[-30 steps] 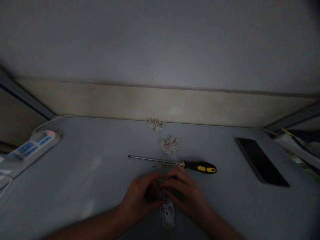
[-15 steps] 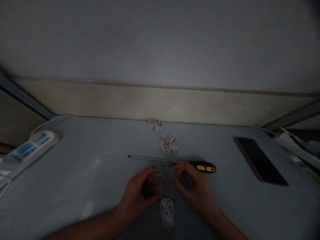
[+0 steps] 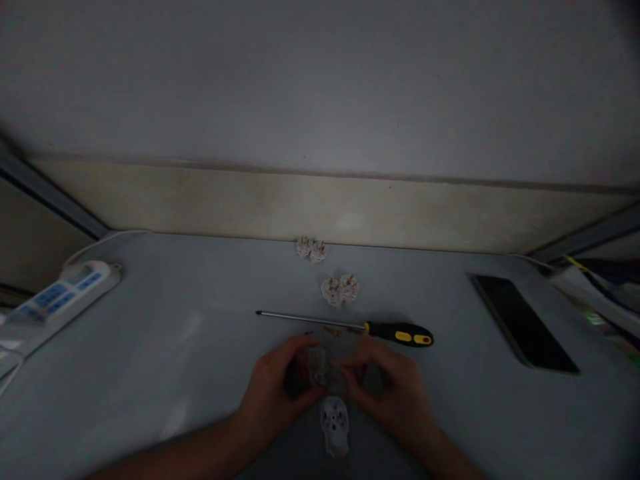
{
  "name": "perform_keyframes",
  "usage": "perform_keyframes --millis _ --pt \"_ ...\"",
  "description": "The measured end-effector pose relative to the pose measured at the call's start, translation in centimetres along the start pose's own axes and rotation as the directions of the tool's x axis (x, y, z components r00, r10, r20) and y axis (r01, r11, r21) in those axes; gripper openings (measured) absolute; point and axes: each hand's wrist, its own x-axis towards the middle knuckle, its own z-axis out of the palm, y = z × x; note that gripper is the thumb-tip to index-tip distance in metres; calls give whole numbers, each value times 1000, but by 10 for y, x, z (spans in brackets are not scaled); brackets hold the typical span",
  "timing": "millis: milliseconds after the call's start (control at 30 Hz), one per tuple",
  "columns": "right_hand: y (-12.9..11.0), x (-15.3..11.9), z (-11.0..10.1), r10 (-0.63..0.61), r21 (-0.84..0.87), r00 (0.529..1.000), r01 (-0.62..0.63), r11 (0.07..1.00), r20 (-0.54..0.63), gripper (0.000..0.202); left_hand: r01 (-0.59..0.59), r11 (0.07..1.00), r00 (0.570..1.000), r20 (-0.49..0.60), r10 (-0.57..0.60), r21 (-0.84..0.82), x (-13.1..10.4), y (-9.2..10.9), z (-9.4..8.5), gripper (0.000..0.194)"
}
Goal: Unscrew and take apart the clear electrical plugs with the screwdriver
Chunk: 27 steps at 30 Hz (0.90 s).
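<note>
My left hand (image 3: 280, 380) is closed around a pale, see-through plug housing (image 3: 317, 367), held between thumb and fingers. At its right side, the fingertips of my right hand (image 3: 383, 377) are pinched together; whatever they hold is too dark and small to name. Just below, a white plug cover (image 3: 334, 427) with holes lies on the table. Beyond my hands lies a screwdriver (image 3: 400, 333) with a black and yellow handle, its shaft pointing left. A small brass piece (image 3: 332, 331) and a tiny dark screw-like piece (image 3: 309, 333) rest near the shaft.
Two pairs of white plug parts with brass pins, a nearer pair (image 3: 340, 291) and a farther pair (image 3: 311, 249), sit toward the wall. A power strip (image 3: 60, 297) lies at the left. A dark phone (image 3: 523, 323) and some papers (image 3: 590, 287) are at the right.
My right hand has moved from beside the screwdriver shaft down and left to the plug housing, its fingertips drawing together. My left hand keeps its hold nearly still.
</note>
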Motion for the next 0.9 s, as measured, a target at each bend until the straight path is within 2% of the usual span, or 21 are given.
perform_keyframes --millis 100,200,267,433,533,600,700,800,900 --pt "4 2 -7 100 0 994 -100 995 -42 5 -9 996 1000 3 9 87 2 1 -2 54" --pt "9 4 -11 180 -45 984 -181 982 -16 17 -67 964 998 17 65 256 6 2 -6 55" --pt "10 4 -13 213 -86 977 -214 973 -12 17 -73 931 997 37 64 357 9 3 -9 55" --pt "11 2 -17 127 -185 979 -156 970 -160 11 -58 886 997 74 27 460 11 6 -12 52" --pt "11 3 -22 96 -233 975 -142 962 -201 10 -65 908 997 70 40 415 11 5 -13 54" --pt "12 6 -27 86 -252 973 -140 957 -212 9 -67 934 998 37 57 350 13 3 -15 49" --pt "15 11 -35 77 -252 975 -129 959 -208 10 -30 970 998 -52 44 240 20 1 -23 25" --pt "17 15 -39 102 -210 986 -129 969 -135 12 42 991 989 -145 -23 130 28 0 -31 5" --pt "16 15 -39 111 -190 990 -125 974 -81 13 86 995 977 -202 -74 52 32 0 -34 17"
